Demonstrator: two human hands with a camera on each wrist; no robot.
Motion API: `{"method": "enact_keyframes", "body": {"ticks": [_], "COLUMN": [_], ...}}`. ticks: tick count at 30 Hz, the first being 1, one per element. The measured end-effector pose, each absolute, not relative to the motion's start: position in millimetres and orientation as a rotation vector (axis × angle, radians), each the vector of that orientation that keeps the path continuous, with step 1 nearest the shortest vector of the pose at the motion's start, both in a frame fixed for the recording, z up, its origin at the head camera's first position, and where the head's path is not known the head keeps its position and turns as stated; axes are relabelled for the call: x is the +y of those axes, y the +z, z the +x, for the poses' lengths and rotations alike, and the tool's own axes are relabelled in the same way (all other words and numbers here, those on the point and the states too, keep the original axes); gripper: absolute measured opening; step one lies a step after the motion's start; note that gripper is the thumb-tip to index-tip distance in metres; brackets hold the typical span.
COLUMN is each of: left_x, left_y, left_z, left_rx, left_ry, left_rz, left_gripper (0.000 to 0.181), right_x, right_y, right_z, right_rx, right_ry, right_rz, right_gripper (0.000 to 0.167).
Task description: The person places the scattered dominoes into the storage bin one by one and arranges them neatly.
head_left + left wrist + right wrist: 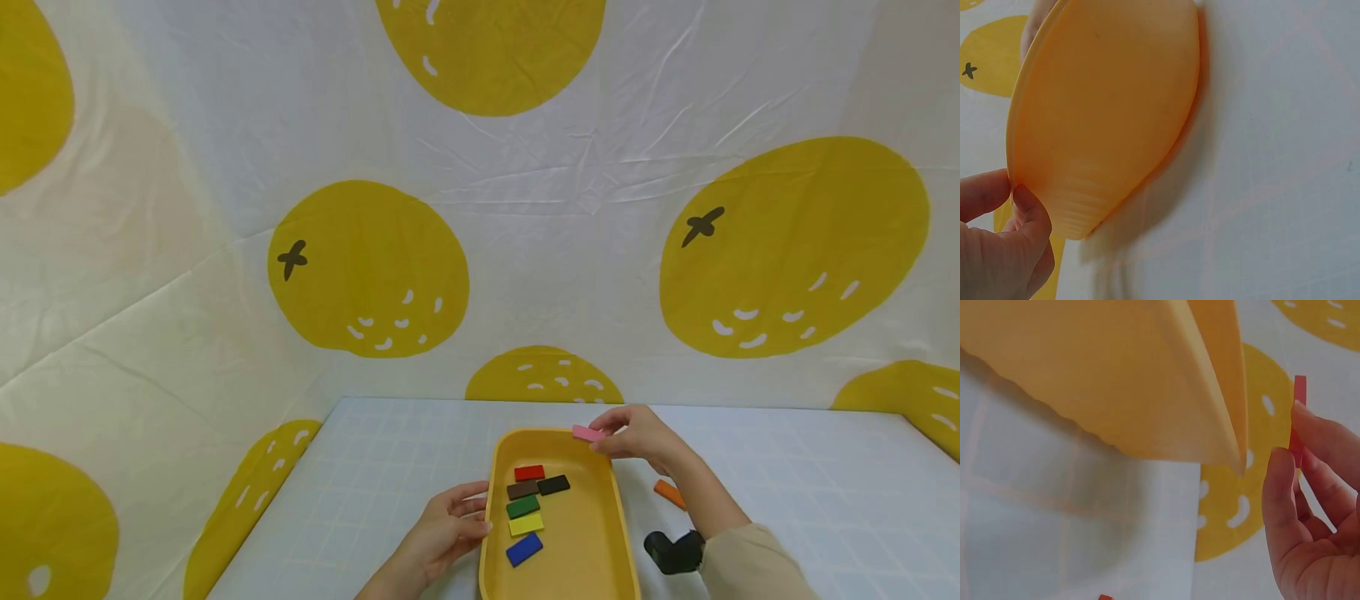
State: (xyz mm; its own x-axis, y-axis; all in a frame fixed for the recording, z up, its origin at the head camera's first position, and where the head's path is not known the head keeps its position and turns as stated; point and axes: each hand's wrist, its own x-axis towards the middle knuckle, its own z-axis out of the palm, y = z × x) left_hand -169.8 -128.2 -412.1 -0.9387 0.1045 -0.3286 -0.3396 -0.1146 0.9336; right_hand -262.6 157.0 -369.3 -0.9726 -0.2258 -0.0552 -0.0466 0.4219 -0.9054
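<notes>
My right hand (637, 437) pinches a flat pink block (587, 433) between thumb and fingertips, at the tray's far right corner. The right wrist view shows the pink block (1298, 422) held on edge, apart from the tray wall. On the near left, my left hand (450, 529) grips the rim of a yellow tray (622, 542) with thumb and fingers. Inside the tray lie a red block (529, 473), a brown block (522, 490), a black block (554, 484), a green block (522, 507), a yellow block (527, 524) and a blue block (524, 550).
An orange block (670, 494) lies on the table to the right of the tray, beside my right forearm. A dark curved object (673, 552) is by my right sleeve. Behind the pale checked table (405, 450) hangs a white cloth (562, 275) with yellow fruit prints.
</notes>
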Motion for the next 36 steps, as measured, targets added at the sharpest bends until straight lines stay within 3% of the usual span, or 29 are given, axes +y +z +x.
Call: {"method": "enact_keyframes", "body": {"ticks": [36], "left_x": [-129], "left_y": [-415], "left_z": [-170], "left_rx": [1.862], "left_ry": [2.141], "left_rz": [-0.235], "left_gripper": [0.055], "right_x": [117], "right_y": [-373], "right_z": [-258], "right_rx": [2.455], "right_ry": [-1.504], "right_rz": [-0.385], "right_gripper": [0.021]}}
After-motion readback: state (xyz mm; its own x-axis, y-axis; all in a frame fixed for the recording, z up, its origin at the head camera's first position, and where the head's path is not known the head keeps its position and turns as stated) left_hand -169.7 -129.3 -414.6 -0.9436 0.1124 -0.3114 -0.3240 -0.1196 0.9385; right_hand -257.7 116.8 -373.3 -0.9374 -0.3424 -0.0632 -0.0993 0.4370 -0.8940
